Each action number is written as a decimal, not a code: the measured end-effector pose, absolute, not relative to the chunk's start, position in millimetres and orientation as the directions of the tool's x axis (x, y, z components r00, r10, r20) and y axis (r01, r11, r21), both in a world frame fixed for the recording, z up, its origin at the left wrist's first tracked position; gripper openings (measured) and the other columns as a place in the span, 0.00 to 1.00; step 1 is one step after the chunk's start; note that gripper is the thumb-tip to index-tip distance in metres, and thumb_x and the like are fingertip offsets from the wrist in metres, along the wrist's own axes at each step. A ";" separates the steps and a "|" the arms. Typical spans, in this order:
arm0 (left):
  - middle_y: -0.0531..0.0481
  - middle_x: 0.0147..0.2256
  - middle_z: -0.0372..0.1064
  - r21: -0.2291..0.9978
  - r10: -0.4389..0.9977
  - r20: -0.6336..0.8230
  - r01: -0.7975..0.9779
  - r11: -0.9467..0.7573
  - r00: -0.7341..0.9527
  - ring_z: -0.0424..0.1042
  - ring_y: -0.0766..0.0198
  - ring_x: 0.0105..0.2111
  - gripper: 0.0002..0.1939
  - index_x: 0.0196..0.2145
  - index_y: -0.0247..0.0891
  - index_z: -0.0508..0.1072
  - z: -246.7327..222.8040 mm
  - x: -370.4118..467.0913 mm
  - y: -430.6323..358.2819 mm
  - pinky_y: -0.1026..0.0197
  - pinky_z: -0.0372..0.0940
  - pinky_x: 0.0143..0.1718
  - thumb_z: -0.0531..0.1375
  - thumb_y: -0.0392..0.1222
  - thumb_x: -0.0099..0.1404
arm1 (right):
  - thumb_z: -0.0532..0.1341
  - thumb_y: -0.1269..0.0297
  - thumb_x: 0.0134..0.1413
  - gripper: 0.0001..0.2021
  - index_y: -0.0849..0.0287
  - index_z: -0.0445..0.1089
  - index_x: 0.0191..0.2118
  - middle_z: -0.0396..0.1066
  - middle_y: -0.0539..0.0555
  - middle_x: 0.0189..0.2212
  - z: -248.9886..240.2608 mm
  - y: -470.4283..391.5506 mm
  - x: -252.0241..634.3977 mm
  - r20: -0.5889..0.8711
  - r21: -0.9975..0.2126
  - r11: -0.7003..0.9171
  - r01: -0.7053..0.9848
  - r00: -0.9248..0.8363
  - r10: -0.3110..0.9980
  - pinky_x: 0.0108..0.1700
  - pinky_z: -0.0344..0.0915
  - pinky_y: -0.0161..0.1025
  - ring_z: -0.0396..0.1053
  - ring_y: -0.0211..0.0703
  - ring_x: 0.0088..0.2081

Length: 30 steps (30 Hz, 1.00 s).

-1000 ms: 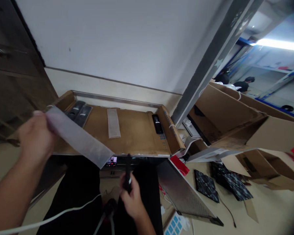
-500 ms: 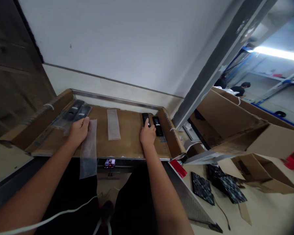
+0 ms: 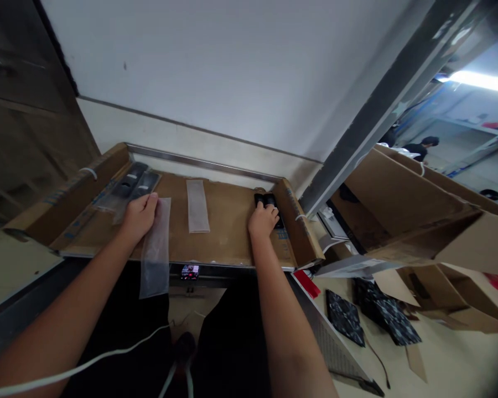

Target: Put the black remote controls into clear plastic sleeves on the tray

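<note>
In the head view, my left hand [image 3: 140,220] pinches the top of a frosted plastic sleeve [image 3: 155,254], which hangs over the tray's front edge. Beside that hand, several bagged black devices [image 3: 135,179] lie at the left. Another flat plastic sleeve [image 3: 198,205] rests mid-tray. On the right, my right hand [image 3: 264,221] has its fingers curled over two slim black handheld devices [image 3: 269,197], shaped like remotes and lying side by side. My hand partly covers them, so their exact kind is unclear.
A cardboard-lined tray [image 3: 228,249] has raised cardboard sides and backs onto a white wall [image 3: 216,66]. A lit phone [image 3: 190,271] sits below its front edge. Open cardboard boxes [image 3: 415,204] and black patterned packages [image 3: 344,316] are at right. Farther off is a person [image 3: 420,149].
My right hand has gone from pressing one black device to covering both. The two devices now lie closer together. My left hand keeps the sleeve, and the view has shifted slightly.
</note>
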<state>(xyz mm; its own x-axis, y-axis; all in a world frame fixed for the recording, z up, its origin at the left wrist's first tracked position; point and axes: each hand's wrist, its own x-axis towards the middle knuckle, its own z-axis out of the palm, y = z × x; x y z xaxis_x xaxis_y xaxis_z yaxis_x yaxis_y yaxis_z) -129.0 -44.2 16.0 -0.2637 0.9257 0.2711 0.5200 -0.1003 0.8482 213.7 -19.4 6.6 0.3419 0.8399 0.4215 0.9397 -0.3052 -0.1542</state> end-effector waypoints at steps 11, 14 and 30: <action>0.55 0.18 0.56 0.866 0.920 0.269 0.489 -0.102 -0.285 0.57 0.66 0.21 0.20 0.21 0.39 0.63 24.6 -123.7 -48.3 0.63 0.50 0.24 0.51 0.49 0.69 | 0.58 0.66 0.66 0.11 0.62 0.76 0.47 0.70 0.65 0.50 9.1 -7.0 228.3 0.451 -0.168 -0.252 0.953 0.302 0.840 0.49 0.57 0.48 0.61 0.56 0.51; 0.55 0.18 0.55 0.865 0.917 0.275 0.491 -0.104 -0.290 0.56 0.67 0.22 0.20 0.21 0.38 0.62 25.1 -123.0 -48.5 0.63 0.50 0.24 0.51 0.48 0.69 | 0.58 0.66 0.65 0.11 0.62 0.76 0.47 0.71 0.65 0.49 8.9 -6.9 227.6 0.467 -0.172 -0.258 0.951 0.310 0.829 0.50 0.56 0.49 0.62 0.57 0.51; 0.53 0.18 0.58 0.892 0.924 0.222 0.446 -0.064 -0.311 0.57 0.65 0.21 0.20 0.21 0.39 0.64 24.8 -123.0 -47.8 0.63 0.51 0.22 0.51 0.50 0.69 | 0.58 0.69 0.57 0.12 0.63 0.76 0.45 0.71 0.65 0.47 5.3 -5.8 229.3 0.502 -0.178 -0.222 0.959 0.282 0.818 0.49 0.56 0.49 0.63 0.57 0.49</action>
